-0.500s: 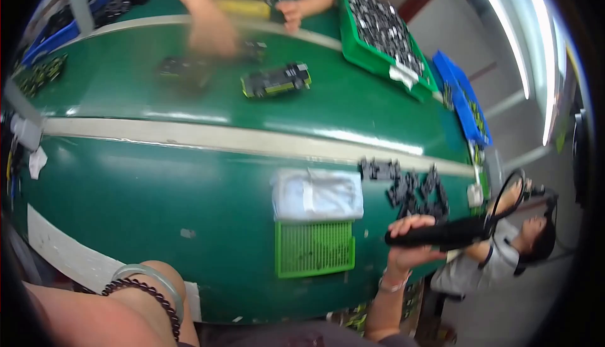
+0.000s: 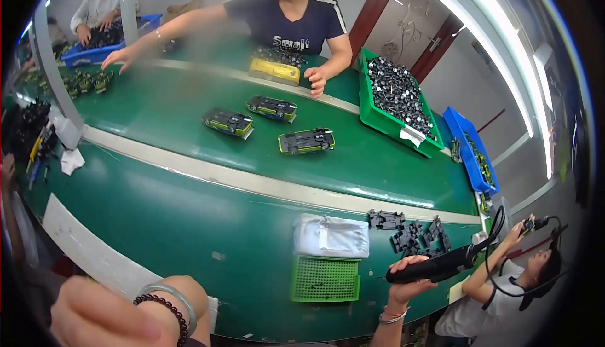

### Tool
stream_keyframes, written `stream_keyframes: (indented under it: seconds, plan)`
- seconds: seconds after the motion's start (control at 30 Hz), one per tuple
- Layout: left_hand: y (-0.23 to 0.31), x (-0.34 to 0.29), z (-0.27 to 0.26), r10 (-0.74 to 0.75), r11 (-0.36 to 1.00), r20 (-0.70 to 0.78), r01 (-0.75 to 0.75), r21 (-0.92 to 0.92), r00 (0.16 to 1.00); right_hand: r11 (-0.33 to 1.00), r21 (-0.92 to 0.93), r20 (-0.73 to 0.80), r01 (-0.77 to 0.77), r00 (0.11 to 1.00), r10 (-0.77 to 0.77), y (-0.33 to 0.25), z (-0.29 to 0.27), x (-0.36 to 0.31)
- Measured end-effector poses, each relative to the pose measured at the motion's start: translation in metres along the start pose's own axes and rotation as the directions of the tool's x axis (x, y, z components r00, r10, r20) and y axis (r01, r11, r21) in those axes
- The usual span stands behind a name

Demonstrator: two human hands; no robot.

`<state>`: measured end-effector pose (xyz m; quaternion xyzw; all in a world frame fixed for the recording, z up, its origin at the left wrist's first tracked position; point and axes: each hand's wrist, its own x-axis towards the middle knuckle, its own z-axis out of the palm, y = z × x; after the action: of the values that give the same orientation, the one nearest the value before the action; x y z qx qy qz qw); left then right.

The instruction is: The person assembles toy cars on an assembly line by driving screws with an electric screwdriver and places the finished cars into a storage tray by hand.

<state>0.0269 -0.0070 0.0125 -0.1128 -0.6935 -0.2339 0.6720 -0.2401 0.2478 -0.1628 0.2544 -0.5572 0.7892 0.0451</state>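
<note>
In my right hand [image 2: 408, 284] is a black electric screwdriver [image 2: 435, 268], its thin bit toward the left and a cord curving off its right end. The fingers wrap round its body, above the green table. My left hand [image 2: 104, 312] is raised close in at the lower left, blurred, with fingers curled; whatever they may hold is hidden. A bangle and dark beads circle that wrist. Left of the screwdriver lie a green perforated basket [image 2: 294, 281] with small dark bits in it and a folded pale-blue cloth pad [image 2: 343, 237]. Several black toy-car chassis [image 2: 406, 238] lie just beyond the screwdriver.
Across a pale divider [image 2: 252, 183], three toy cars [image 2: 307, 140] lie wheels up. A co-worker's arm [image 2: 183, 25] reaches left; a yellow box [image 2: 275, 71] is nearby. A green crate [image 2: 394, 120] of small parts and a blue bin [image 2: 466, 151] stand right. Another person holds the cord's far end.
The view has tilted upward. My left hand's curled fingers have come into sight; my right hand still grips the screwdriver. The co-worker's arm has swung left, away from the toy cars.
</note>
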Motion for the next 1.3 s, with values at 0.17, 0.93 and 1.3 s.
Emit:
stream_keyframes:
  seconds: [0.17,0.93,1.3]
  plan:
    - [0.003,0.014,0.006,0.208,0.745,-0.036,-0.182,-0.642,0.977,0.999,0.043,0.013,-0.018,1.0,0.017,0.0,-0.007,-0.001]
    - [-0.305,-0.108,0.024,-0.72,0.671,0.581,0.164,0.724,0.38,0.984,0.048,0.094,-0.169,0.982,0.164,-0.002,-0.01,0.001]
    - [-0.308,-0.124,0.029,-0.637,0.741,0.636,0.12,0.661,0.435,0.97,0.083,0.069,-0.226,0.973,0.221,0.002,-0.012,-0.002]
